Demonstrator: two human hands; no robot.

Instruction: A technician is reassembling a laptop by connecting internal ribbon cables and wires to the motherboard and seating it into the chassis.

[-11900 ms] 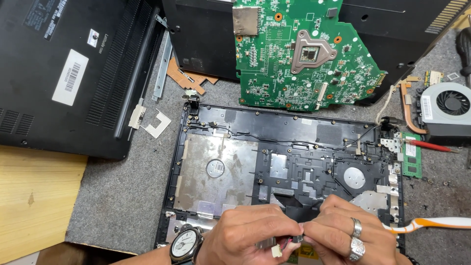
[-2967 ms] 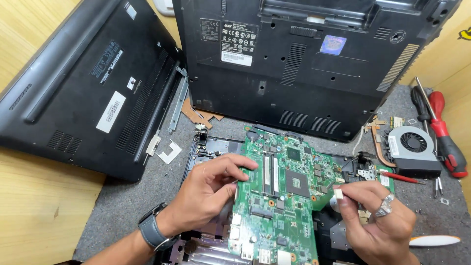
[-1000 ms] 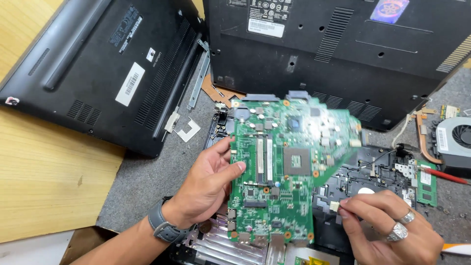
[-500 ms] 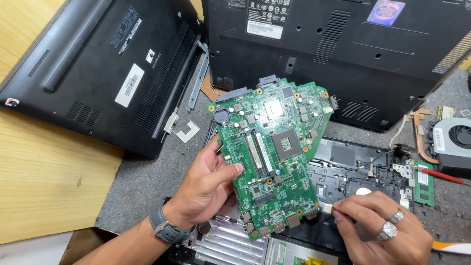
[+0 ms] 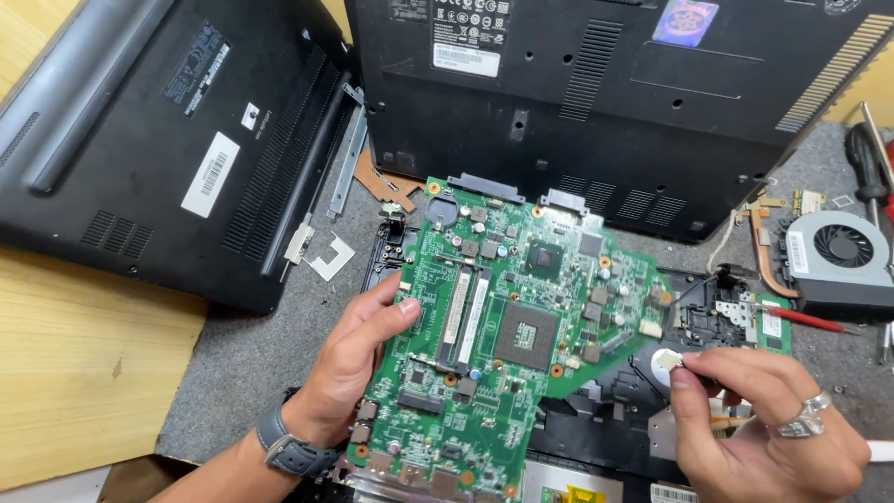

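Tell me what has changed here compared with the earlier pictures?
The green motherboard, which lay beyond the open laptop base about twelve seconds ago, is now held tilted over it by the left hand. In the last half second it swung slightly clockwise. The right hand keeps pinching a small white connector beside the board. The two closed black laptops and the cooling fan stayed put.

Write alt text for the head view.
A left hand holds a green motherboard over an open laptop chassis while the right hand pinches a small white connector. Two black laptops and a cooling fan lie around.
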